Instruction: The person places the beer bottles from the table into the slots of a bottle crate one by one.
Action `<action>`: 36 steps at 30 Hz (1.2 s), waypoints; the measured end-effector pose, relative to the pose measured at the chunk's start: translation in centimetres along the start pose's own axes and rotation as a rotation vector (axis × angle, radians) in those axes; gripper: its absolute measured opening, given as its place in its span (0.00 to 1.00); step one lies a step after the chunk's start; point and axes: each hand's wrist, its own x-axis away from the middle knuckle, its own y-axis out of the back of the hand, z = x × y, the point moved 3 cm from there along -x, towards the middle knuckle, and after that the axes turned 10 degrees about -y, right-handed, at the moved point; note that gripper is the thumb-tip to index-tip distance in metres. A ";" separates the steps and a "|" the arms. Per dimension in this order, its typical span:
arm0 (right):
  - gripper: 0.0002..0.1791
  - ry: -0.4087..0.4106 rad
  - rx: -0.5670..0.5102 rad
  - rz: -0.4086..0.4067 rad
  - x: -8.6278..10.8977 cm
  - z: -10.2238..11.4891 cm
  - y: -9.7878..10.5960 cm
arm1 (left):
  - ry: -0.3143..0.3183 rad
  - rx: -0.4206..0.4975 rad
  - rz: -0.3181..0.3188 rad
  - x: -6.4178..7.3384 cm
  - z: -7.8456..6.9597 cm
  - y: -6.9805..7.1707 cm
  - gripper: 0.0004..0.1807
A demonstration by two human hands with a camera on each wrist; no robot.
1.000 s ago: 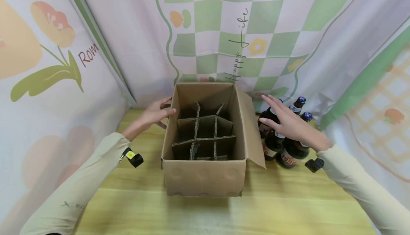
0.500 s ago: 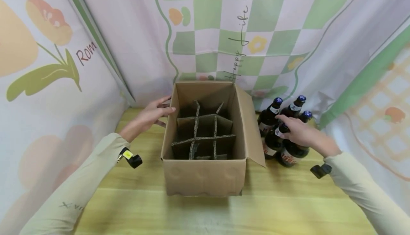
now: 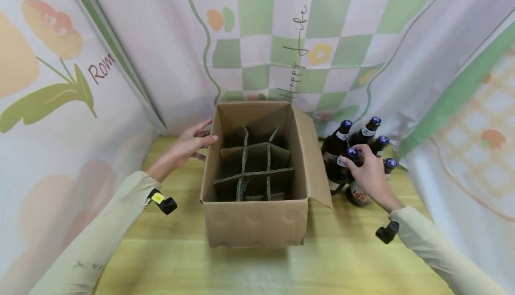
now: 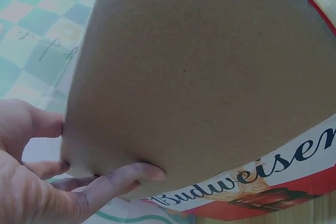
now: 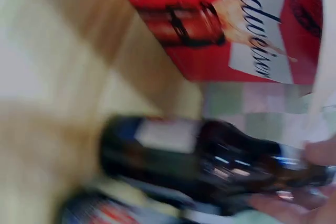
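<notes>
left hand [image 3: 188, 146]: fingers apart, against box [image 3: 255, 225], nine o'clock side, likely steadying. right hand [image 3: 371, 174]: clamped on bottle [image 3: 337, 173] neck, three o'clock, likely easiest grip.

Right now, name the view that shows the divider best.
The head view: it looks down into the open box, so the crossing strips of the divider show. Both wrist views show the box's outside, nothing of the divider.

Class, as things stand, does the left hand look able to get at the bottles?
Probably not directly: the left hand touches the left side of the cardboard box, which stands between it and the bottles.
</notes>
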 end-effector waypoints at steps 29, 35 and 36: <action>0.22 -0.026 -0.575 -0.048 -1.0 -2.4 -4.5 | -0.018 -0.023 -0.043 0.5 0.4 0.0 0.43; 0.22 -0.069 -0.497 -0.080 -1.4 -2.1 -3.6 | -0.019 -0.024 -0.044 0.4 0.2 0.0 0.42; 0.23 -0.085 -0.481 -0.083 -1.4 -2.1 -3.5 | -0.016 -0.023 -0.042 0.4 0.3 0.0 0.42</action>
